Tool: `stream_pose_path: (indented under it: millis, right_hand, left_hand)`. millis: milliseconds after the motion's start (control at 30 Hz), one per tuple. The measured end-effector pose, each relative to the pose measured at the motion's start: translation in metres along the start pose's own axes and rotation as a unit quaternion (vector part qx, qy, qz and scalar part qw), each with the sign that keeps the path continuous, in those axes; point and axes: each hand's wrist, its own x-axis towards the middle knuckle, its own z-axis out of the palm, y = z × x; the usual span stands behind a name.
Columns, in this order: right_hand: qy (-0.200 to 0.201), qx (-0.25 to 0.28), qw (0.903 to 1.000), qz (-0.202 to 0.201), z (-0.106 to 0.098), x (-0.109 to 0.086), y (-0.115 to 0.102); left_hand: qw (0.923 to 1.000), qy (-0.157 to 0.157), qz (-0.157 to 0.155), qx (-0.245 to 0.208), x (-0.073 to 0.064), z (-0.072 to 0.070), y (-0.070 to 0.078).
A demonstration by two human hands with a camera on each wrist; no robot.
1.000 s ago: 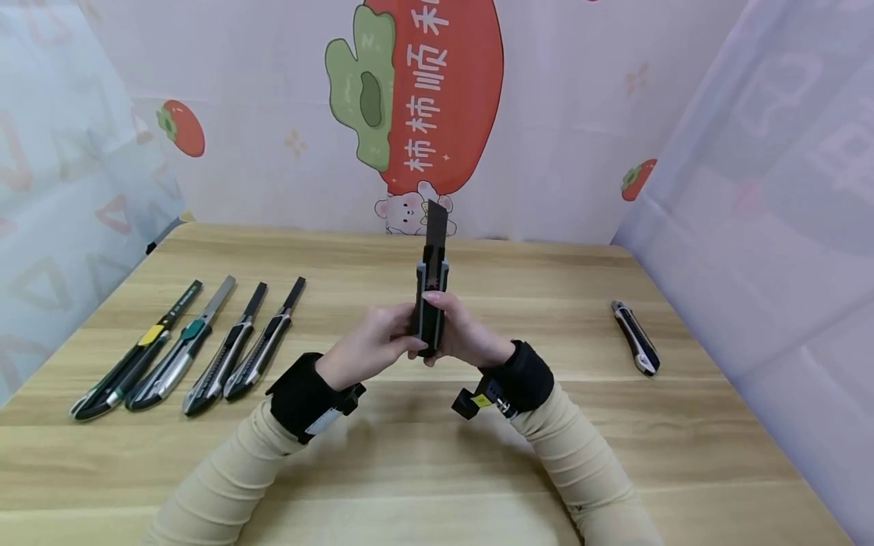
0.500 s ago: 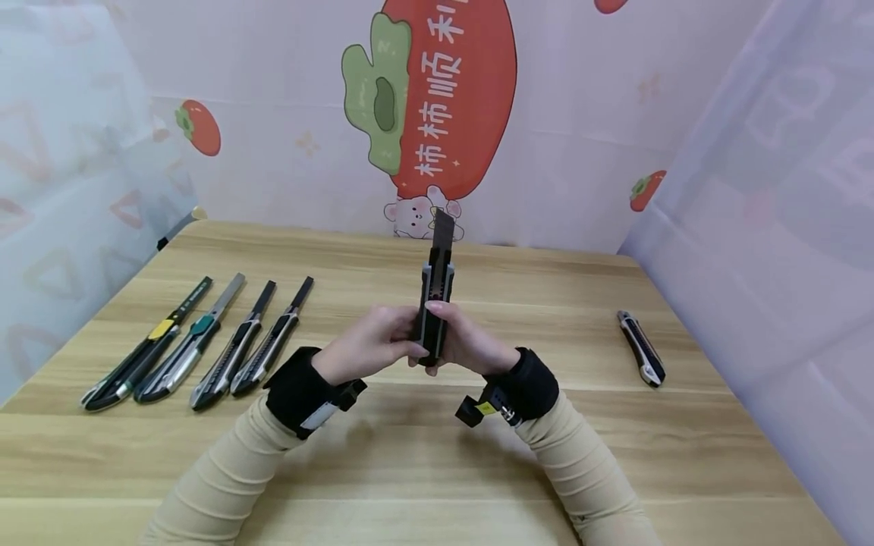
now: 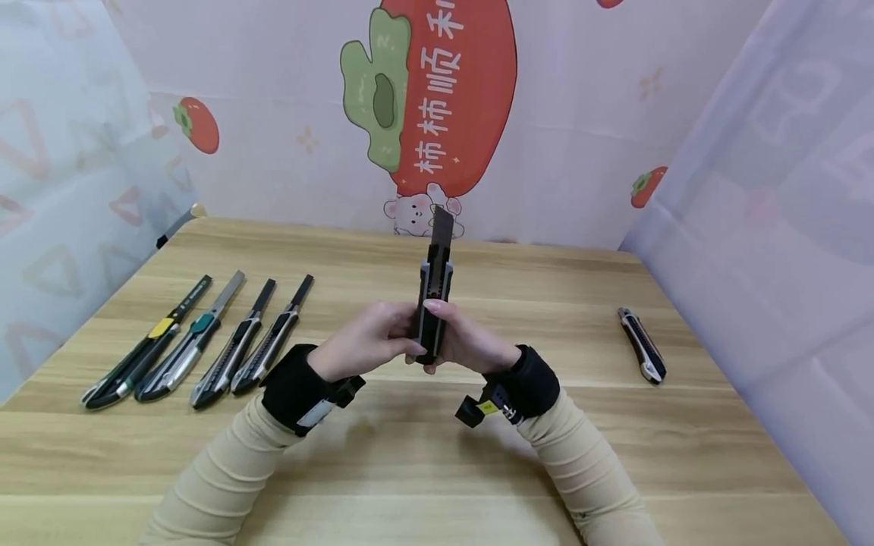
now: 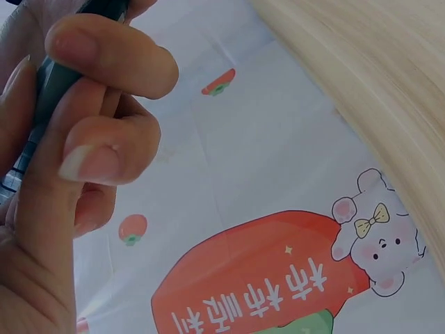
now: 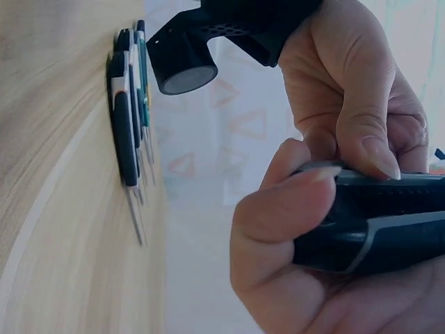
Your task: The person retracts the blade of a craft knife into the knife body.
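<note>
Both hands hold one large black and grey snap-off utility knife (image 3: 430, 322), raised over the middle of the table in the head view. Its wide dark blade (image 3: 442, 226) is extended and points up and away. My left hand (image 3: 362, 343) pinches the knife's lower end from the left. On the right side, my right hand (image 3: 476, 343) grips the handle, its thumb lying along the knife's face. Close up in the right wrist view, the left thumb (image 5: 372, 149) touches the handle (image 5: 403, 240). Fingers cover much of the knife in the left wrist view.
Several utility knives with extended blades lie side by side at the left of the wooden table (image 3: 532, 470), including a yellow-slider knife (image 3: 146, 345) and a green-slider knife (image 3: 191, 337). A smaller utility knife (image 3: 642, 347) lies at the right. Printed cloth (image 3: 560, 136) encloses the back and sides.
The head view has shifted slightly, moving the scene a little to the right. Both hands keep nearly the same hold on the utility knife, and its blade looks equally extended.
</note>
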Motion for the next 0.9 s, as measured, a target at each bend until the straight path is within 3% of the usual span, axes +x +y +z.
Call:
stream_pose_path:
  millis: [267,900]
  right_hand:
    - [0.006,0.001,0.9999,0.009,0.0030,0.0013,0.0003]
    - [-0.017,0.040,0.9991,-0.006,0.0062,-0.0019,0.0021]
  left_hand:
    - [0.9998,0.003,-0.019,-0.006,-0.0005,-0.0014,-0.0015]
    - [0.9994,-0.011,-0.023,-0.025,-0.0024,-0.0074,-0.0012]
